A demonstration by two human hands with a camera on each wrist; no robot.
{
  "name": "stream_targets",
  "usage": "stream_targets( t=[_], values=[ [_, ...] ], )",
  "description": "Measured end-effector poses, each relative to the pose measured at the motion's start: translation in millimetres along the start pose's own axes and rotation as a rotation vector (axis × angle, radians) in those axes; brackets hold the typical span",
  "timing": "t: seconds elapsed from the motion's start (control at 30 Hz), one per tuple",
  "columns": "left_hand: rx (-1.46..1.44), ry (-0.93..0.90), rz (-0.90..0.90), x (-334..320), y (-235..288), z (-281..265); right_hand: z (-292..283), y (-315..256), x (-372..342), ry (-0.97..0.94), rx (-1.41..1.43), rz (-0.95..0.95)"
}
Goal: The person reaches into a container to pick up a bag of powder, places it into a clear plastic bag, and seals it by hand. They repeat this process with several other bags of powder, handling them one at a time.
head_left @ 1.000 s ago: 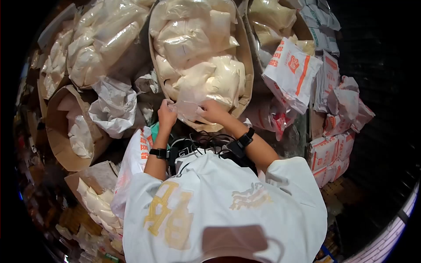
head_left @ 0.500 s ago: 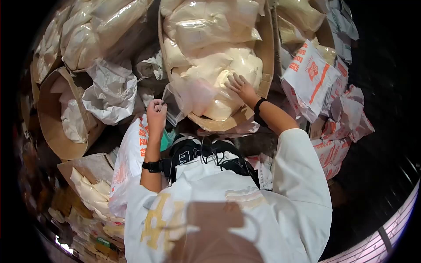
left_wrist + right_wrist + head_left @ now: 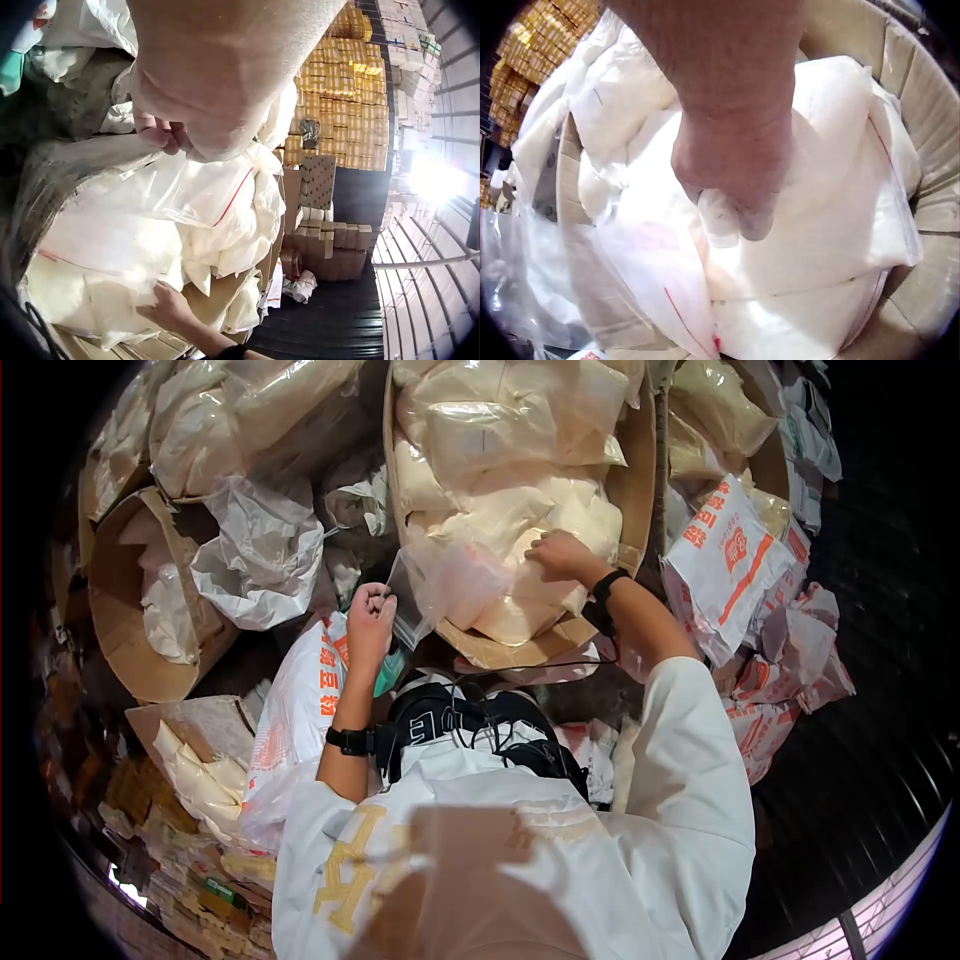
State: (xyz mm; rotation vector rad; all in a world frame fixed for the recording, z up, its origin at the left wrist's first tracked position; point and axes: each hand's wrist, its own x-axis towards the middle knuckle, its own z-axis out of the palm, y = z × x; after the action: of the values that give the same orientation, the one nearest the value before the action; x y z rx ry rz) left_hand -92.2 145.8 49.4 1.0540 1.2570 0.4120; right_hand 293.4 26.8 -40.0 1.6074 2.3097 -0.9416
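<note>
My left hand (image 3: 371, 622), fingers curled, pinches the edge of a clear plastic zip bag (image 3: 425, 592) at the near left rim of a large cardboard drum (image 3: 520, 650). The bag lies flat over the drum's contents, and a red zip line crosses it in the left wrist view. Bags of pale powder (image 3: 505, 510) fill the drum. My right hand (image 3: 567, 556) reaches in over the rim; its curled fingers grip the surface of one powder bag (image 3: 810, 232). White dust coats a finger (image 3: 718, 221) of that hand. The palm hides the fingertips in the right wrist view.
Another drum (image 3: 130, 620) and a crumpled white sack (image 3: 262, 555) stand at left. A printed white sack (image 3: 725, 565) leans against a drum at right. Beside my left forearm stands another printed sack (image 3: 290, 710). Stacked yellow boxes (image 3: 345, 112) rise farther off.
My right hand has let go of the clear bag and moved right onto a powder bag, its fingers first spread, now curled. The left hand still holds the clear bag's edge.
</note>
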Motion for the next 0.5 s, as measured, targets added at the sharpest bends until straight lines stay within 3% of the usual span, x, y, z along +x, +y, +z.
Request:
stream_targets(
  t=[0.07, 0.1, 0.2, 0.23, 0.37, 0.47, 0.5],
  values=[
    [0.036, -0.014, 0.017, 3, 8, 7, -9, 6, -8, 0.007, 0.098, 0.006],
    [0.058, -0.022, 0.033, 5, 8, 11, -12, 8, -15, 0.265, 0.19, -0.1],
    [0.093, -0.036, 0.087, 14, 3, 24, -18, 11, -37, 0.34, 0.299, 0.047],
    [0.135, -0.035, 0.115, 17, 2, 30, -13, 10, -42, 0.485, 0.307, 0.11],
    [0.198, -0.055, 0.157, 22, 10, 61, -39, -19, -70, 0.828, 0.828, 0.535],
    [0.321, -0.036, 0.238, 36, -8, 78, -9, -21, -77, 1.032, 1.244, 0.512],
    [0.331, -0.052, 0.237, 37, -7, 85, -2, -26, -76, 1.089, 1.232, 0.522]
  ],
)
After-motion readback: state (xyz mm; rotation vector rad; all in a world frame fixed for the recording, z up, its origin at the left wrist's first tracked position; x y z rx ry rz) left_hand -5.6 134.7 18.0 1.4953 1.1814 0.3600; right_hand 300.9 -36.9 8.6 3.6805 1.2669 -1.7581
